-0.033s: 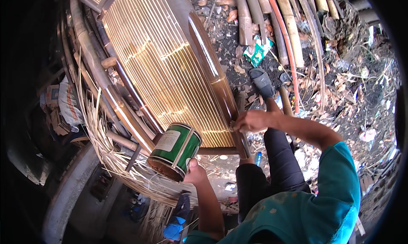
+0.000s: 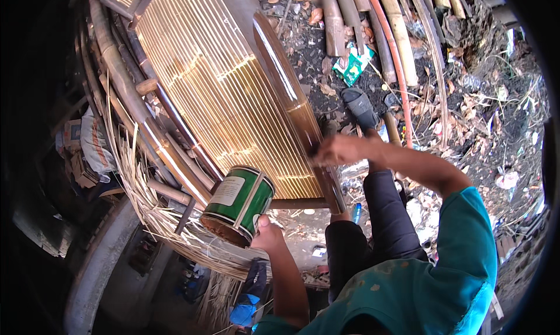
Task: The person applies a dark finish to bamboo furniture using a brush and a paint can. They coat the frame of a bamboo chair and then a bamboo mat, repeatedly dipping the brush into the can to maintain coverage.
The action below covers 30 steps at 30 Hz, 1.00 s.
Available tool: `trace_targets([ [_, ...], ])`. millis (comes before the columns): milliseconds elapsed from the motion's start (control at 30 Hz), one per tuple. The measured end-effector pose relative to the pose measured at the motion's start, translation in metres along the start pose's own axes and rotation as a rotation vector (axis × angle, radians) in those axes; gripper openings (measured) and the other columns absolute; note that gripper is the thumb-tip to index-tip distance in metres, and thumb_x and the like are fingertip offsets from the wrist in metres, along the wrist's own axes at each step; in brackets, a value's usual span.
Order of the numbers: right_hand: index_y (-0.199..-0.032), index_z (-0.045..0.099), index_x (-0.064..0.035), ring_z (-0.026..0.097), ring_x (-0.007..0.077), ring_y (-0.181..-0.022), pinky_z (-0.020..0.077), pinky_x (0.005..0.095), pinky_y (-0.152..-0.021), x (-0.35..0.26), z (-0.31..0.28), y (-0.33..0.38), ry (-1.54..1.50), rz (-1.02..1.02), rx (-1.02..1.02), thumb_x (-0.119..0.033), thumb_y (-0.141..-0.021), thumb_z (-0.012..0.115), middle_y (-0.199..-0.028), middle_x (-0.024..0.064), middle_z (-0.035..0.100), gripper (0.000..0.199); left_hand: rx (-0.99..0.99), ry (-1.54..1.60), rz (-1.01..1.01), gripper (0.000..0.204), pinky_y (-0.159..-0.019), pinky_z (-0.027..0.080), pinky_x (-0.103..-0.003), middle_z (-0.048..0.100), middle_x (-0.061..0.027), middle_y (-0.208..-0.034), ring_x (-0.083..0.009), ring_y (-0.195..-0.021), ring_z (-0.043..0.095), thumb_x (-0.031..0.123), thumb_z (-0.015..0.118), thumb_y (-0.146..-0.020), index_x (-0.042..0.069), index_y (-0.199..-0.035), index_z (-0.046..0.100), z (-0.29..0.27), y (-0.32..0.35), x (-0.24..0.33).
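Observation:
A large green tin can [image 2: 249, 200] with a pale label hangs tilted near the lower corner of a slatted bamboo panel [image 2: 224, 110]. My left hand [image 2: 268, 234] grips the can by its near edge, thumb showing on the outside. Along the panel's right side runs a thick, glossy brown bamboo pole [image 2: 301, 114]. At the lower part of this pole is my right hand [image 2: 343, 150], fingers closed and slightly blurred against its surface. Whatever lies between those fingers is too small and blurred to make out.
Another bamboo rail [image 2: 166, 154] borders the panel's left, beside loose thin strips [image 2: 143, 198]. Cut bamboo poles [image 2: 399, 37] and an orange-red pole [image 2: 389, 49] lie far right. Leaves and a green packet [image 2: 353, 65] litter the ground near my sandalled foot [image 2: 360, 107].
My right hand has moved a little farther away and to the left along the bamboo pole. My left hand still holds the tin can in nearly the same place.

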State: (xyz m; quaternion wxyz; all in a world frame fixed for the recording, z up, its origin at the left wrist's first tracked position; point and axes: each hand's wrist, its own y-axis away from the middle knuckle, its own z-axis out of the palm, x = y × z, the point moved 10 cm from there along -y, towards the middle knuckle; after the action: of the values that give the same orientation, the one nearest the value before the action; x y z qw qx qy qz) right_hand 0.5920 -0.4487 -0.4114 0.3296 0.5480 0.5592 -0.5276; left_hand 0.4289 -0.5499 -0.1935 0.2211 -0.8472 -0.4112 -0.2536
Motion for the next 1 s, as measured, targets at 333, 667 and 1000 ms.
trace_targets([
  [333,-0.105,0.073,-0.0071,0.069,0.0176,-0.082,0.0550,0.0355,-0.076,0.102,-0.132,-0.006,-0.221,0.536,0.761,-0.028,-0.094,0.066,-0.098,0.0099,0.074,0.025,-0.018,0.492,-0.034,0.101,-0.114,0.036,-0.047,0.038,-0.0144,-0.153,-0.0276,-0.135,0.044,0.040,0.085,-0.080,0.001,-0.152,0.027,0.004,-0.003,-0.067],
  [667,-0.116,0.070,-0.0026,0.063,0.0104,-0.081,0.0540,0.0278,-0.073,0.091,0.123,0.207,-0.964,0.938,1.031,-0.015,-0.094,0.071,-0.094,0.0024,0.070,0.025,-0.044,0.569,0.102,0.074,-0.112,0.038,-0.045,0.053,-0.0167,-0.137,-0.0266,-0.123,0.053,0.026,0.077,-0.087,-0.006,-0.142,0.039,-0.015,0.031,-0.074],
  [1000,-0.113,0.072,-0.0056,0.067,0.0175,-0.098,0.0520,0.0333,-0.089,0.339,0.157,0.264,-0.443,1.094,0.881,-0.023,-0.090,0.074,-0.106,0.0072,0.074,0.029,-0.185,0.495,0.248,0.076,-0.116,0.032,-0.051,0.052,-0.0155,-0.142,-0.0292,-0.129,0.050,0.046,0.075,-0.086,0.002,-0.141,0.047,0.034,0.046,-0.109],
])
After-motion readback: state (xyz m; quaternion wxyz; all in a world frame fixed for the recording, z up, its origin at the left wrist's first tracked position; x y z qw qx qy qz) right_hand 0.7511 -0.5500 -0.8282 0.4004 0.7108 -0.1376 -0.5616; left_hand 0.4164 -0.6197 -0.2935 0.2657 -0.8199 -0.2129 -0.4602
